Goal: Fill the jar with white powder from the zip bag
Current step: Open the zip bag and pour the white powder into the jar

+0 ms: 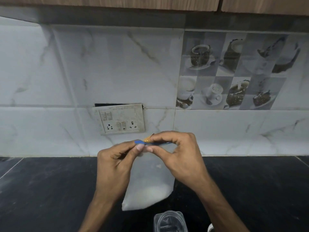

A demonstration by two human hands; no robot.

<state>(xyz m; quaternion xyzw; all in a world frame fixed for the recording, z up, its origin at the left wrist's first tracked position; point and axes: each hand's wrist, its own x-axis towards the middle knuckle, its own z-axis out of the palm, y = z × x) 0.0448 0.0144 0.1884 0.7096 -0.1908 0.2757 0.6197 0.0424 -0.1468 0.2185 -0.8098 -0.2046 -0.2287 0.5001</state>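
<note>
- Head view shows the grip of the left hand (115,163) closed in a pinch on the blue zip strip (139,141), at the left end of the bag's top edge.
- The grip of the right hand (180,153) is pinched on the same strip just beside it, next to the orange slider (148,139). The two pinches are set close together, apparently so that the seal can be worked open.
- Whether the seal is already parted cannot be told, since it is hidden by the fingers.
- The zip bag (150,178) is held upright in the air by its top, so the white powder (150,196) is settled in the bottom, well apart from the mouth. Spilling during opening is thereby guarded against.
- The jar (168,221) is stood on the dark tabletop (50,190) just below the bag, cut off by the lower edge of the view. It looks clear and empty, and is judged to be placed near for a short pour.
- Pouring is judged not yet begun.
</note>
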